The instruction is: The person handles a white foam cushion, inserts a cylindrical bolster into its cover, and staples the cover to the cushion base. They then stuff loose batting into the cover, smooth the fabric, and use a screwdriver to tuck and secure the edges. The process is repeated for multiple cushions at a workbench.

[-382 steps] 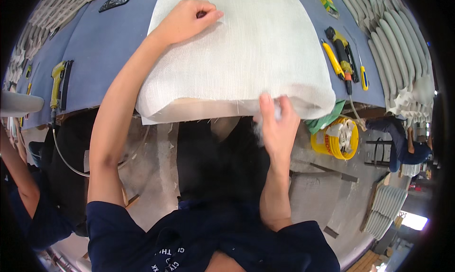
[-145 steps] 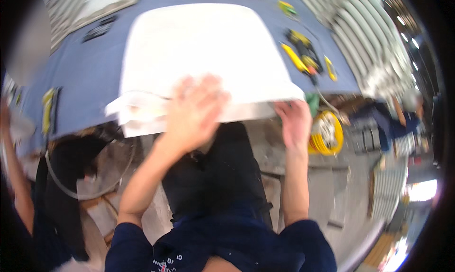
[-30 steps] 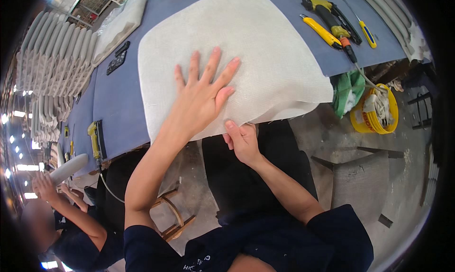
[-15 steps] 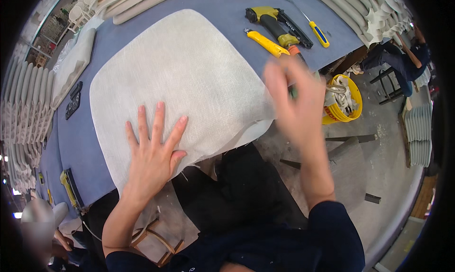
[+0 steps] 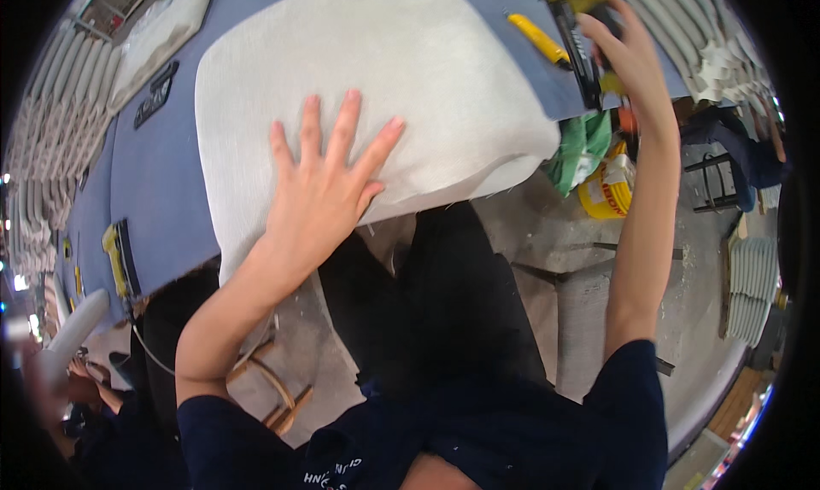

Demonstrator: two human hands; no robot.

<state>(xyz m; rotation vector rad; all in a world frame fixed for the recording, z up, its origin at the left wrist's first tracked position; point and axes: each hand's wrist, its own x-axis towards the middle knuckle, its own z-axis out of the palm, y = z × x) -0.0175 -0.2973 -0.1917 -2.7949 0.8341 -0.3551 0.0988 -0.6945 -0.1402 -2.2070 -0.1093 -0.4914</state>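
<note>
- A long worktable (image 5: 162,166) under blue-grey covering spans the upper part of the view, its front edge bent by the lens.
- The floor (image 5: 688,306) is grey and concrete-like, scuffed and flecked with pale marks.
- Below the table's left part sits a curved wooden frame (image 5: 278,390), partly hidden.
- To the right, a grey furniture piece (image 5: 582,319) with dark legs lies on the floor.
- Farther right stands a dark stool or chair (image 5: 713,183).
- Stacks of pale padded panels (image 5: 60,131) crowd the left background.
- Small white lights (image 5: 21,282) glare at the left rim.
- Near the lower right lies a brown, wood-coloured strip (image 5: 736,405).
</note>
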